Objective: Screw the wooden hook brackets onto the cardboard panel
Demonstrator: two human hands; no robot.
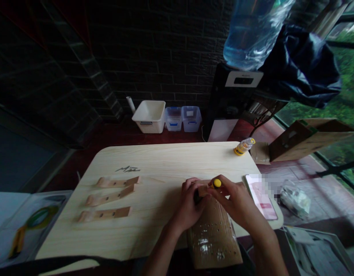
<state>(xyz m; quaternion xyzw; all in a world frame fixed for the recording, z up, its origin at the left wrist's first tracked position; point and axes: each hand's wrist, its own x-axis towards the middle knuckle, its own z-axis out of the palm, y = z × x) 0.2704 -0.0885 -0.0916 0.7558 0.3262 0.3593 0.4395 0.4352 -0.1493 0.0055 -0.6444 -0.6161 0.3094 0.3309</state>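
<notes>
The fingers of the left hand (190,203) are closed around a small brown piece (203,190), with something dark, too shadowed to make out, showing beside them. The fingers of the right hand (232,197) are bent and pinch a yellow-ended tool (216,183), its round end showing at the fingertips; whether its other end touches the brown piece cannot be told. The piece and the tool are together between the two sets of fingers, over the far end of a cardboard block (214,239) that is wrapped in shiny clear film, dotted with small holes, and stretches from beneath the fingers towards the person, past the near edge of the pale wooden table (153,226). Well apart from the left fingers, on their left, three brown strips (109,213) lie roughly side by side, each with small dark marks; beyond these strips is a small group of thin dark pieces (127,169). To the right of the right fingers, a phone (261,197) with a lit screen lies near the table's edge, and farther out beyond those fingers a clear bottle with a yellow base (244,147) is at the far right corner
</notes>
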